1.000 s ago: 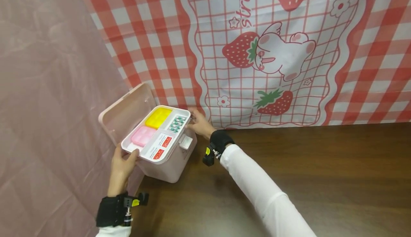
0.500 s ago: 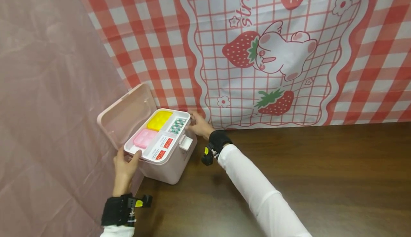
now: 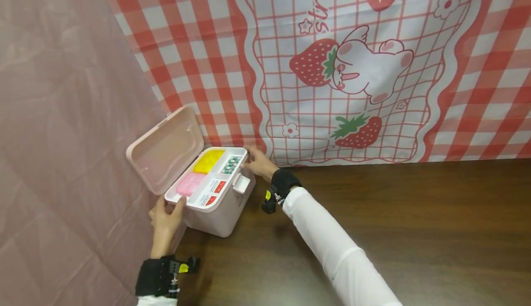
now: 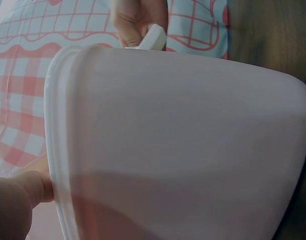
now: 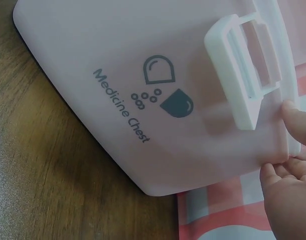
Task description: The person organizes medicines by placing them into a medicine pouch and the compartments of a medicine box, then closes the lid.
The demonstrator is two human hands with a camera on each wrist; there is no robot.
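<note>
A pale pink medicine chest (image 3: pixel 220 220) stands with its lid (image 3: pixel 166 154) raised. At its mouth lies a white tray (image 3: pixel 174 198) bearing a yellow case (image 3: pixel 209 161), a pink case (image 3: pixel 191 184), a blister pack of green-and-white capsules (image 3: pixel 230 164) and red-and-white packets (image 3: pixel 213 191). My left hand (image 3: pixel 166 222) holds the tray's near end, its thumb at the rim. At the far end my right hand (image 3: pixel 260 164) pinches the tray edge, thumb (image 5: pixel 298 120) on the rim and fingertips against the side. Whether the tray is fully seated, I cannot tell.
A white latch (image 5: pixel 238 70) juts from the chest's front. Behind it hangs a red-and-white checked cloth (image 3: pixel 224 89) with strawberry prints; a plain pink cloth (image 3: pixel 74 135) hangs on the left. The chest rests on a dark wooden table (image 3: pixel 415 232).
The tray has come down onto the chest's mouth and shifted slightly right. My left hand has moved down and right with it; my right hand has barely moved.
</note>
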